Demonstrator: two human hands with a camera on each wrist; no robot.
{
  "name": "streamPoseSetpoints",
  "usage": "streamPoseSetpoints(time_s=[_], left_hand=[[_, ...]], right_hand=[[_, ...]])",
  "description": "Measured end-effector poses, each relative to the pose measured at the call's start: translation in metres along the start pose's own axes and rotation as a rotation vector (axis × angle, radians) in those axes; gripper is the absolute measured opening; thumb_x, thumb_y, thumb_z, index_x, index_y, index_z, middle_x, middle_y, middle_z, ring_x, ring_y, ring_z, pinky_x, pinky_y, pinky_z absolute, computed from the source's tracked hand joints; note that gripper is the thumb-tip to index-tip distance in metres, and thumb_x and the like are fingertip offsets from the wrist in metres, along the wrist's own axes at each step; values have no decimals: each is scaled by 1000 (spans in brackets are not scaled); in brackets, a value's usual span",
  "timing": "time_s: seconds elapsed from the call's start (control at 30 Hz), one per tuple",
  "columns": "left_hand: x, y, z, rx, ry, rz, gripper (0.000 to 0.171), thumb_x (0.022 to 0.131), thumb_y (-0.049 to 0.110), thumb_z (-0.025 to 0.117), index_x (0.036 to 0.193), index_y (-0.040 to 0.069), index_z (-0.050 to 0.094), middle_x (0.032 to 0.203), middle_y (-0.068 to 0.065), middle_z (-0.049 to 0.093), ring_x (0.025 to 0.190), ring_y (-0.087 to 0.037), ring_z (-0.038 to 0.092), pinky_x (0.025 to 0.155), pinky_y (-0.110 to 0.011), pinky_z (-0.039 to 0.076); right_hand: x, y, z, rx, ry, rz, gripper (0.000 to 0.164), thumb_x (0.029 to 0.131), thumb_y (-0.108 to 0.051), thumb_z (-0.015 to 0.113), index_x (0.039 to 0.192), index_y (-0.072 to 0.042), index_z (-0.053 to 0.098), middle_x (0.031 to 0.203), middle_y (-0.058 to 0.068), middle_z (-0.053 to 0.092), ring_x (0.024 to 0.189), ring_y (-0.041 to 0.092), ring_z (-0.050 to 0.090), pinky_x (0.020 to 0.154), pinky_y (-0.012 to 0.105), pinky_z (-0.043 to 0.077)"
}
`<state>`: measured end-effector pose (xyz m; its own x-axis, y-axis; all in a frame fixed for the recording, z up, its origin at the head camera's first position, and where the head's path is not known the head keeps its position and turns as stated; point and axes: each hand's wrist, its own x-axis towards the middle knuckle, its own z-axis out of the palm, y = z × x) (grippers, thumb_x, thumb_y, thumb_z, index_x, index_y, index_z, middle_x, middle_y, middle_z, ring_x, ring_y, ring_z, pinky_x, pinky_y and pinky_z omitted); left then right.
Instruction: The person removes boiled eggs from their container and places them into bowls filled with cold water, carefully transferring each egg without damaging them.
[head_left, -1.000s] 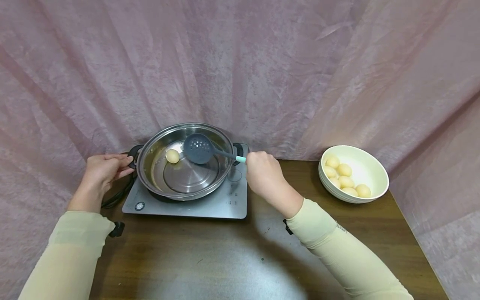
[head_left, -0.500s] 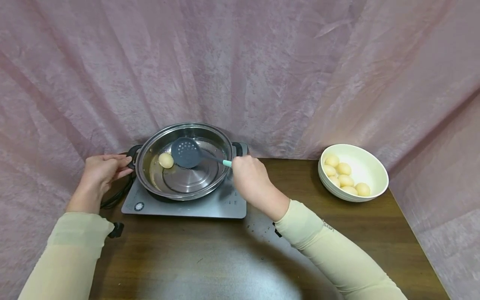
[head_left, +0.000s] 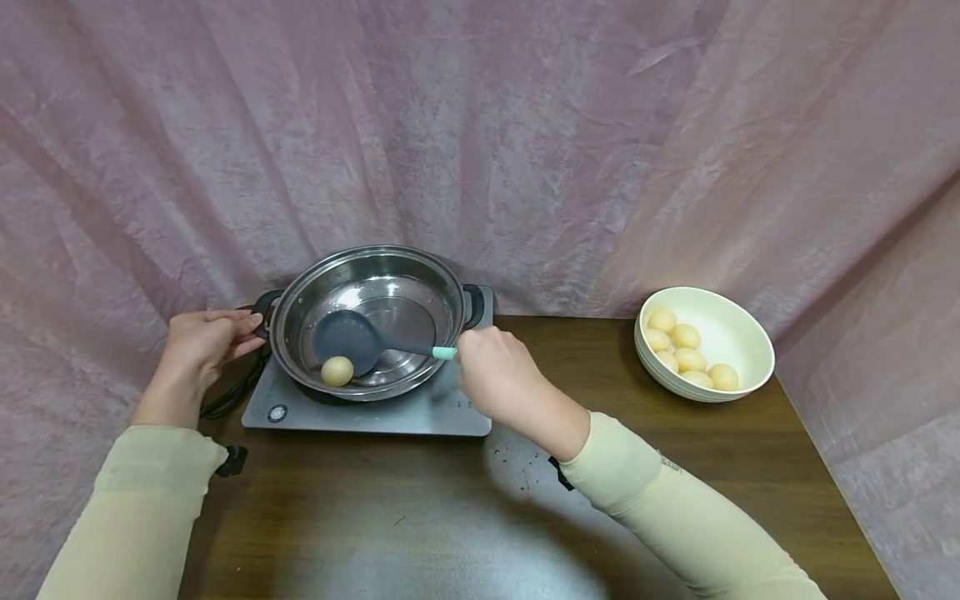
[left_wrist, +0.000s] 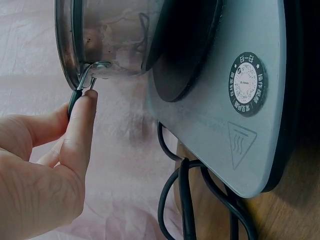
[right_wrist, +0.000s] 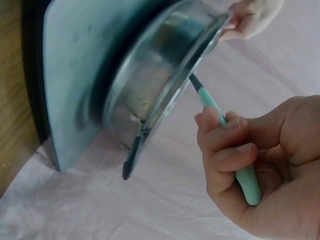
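Observation:
A steel pot point(head_left: 408, 292) with two black side handles stands on a grey induction cooktop point(head_left: 375, 421). My left hand point(head_left: 202, 346) pinches the pot's left handle point(left_wrist: 74, 102) between thumb and fingers. In my right hand point(head_left: 498, 371) is a slotted skimmer point(head_left: 347, 335), its mint-green grip point(right_wrist: 246, 182) wrapped by my fingers. The skimmer's dark grey head is down inside the pot, toward the near left. A pale yellow ball point(head_left: 337, 371) lies at the near edge of that head, close to the pot's near-left wall.
At the right of the wooden table point(head_left: 337, 517) a cream bowl point(head_left: 738, 333) holds several pale yellow balls point(head_left: 686, 336). Black cables point(left_wrist: 185, 200) run beside the cooktop's left edge. Pink curtain point(head_left: 450, 125) hangs close behind and to the sides.
The skimmer head has swept left and then toward me inside the pot. The ball first shifted left, then nearer the pot's front wall. My left hand has stayed on the handle.

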<state>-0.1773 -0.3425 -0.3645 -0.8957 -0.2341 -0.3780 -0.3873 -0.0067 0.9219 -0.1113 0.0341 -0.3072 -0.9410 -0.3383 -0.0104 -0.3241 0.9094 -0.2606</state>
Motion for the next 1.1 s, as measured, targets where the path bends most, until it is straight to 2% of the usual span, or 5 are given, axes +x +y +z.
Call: streamPoseSetpoints(time_s=[0.13, 0.2, 0.33, 0.5, 1.1], left_hand=[[0, 1, 0, -13, -8, -2, 20, 79, 16, 76, 97, 15, 67, 103, 2, 52, 69, -10, 70, 73, -24, 61], [-1, 1, 1, -7, -7, -4, 23, 78, 16, 76, 99, 14, 66, 103, 2, 51, 70, -9, 70, 73, -24, 60], [-1, 1, 0, 4, -5, -14, 29, 78, 17, 76, 104, 12, 64, 105, 2, 49, 70, -9, 70, 73, -24, 61], [-2, 1, 0, -4, -8, -19, 22, 79, 16, 76, 98, 14, 66, 104, 1, 49, 70, -9, 70, 73, -24, 61], [-5, 2, 2, -6, -7, 1, 26, 80, 15, 75, 104, 12, 65, 102, 1, 51, 71, -9, 70, 74, -24, 60]], right_hand=[[-7, 0, -7, 42, -43, -13, 16, 81, -4, 62, 91, -11, 73, 82, -1, 69, 59, 9, 53, 42, 20, 43], [-8, 2, -11, 62, -59, -13, 10, 84, -7, 62, 83, -11, 71, 73, -2, 65, 55, 10, 49, 41, 20, 41], [-8, 11, -16, 132, -116, 11, 25, 91, -13, 57, 68, -14, 64, 60, -3, 54, 50, 10, 43, 40, 20, 37], [-5, 23, -22, 213, -177, 46, 22, 92, -15, 57, 74, -15, 69, 63, -5, 57, 55, 10, 46, 45, 20, 40], [-5, 54, -41, 338, -155, 75, 17, 92, -14, 58, 83, -13, 72, 70, -5, 65, 57, 10, 46, 48, 20, 39]])
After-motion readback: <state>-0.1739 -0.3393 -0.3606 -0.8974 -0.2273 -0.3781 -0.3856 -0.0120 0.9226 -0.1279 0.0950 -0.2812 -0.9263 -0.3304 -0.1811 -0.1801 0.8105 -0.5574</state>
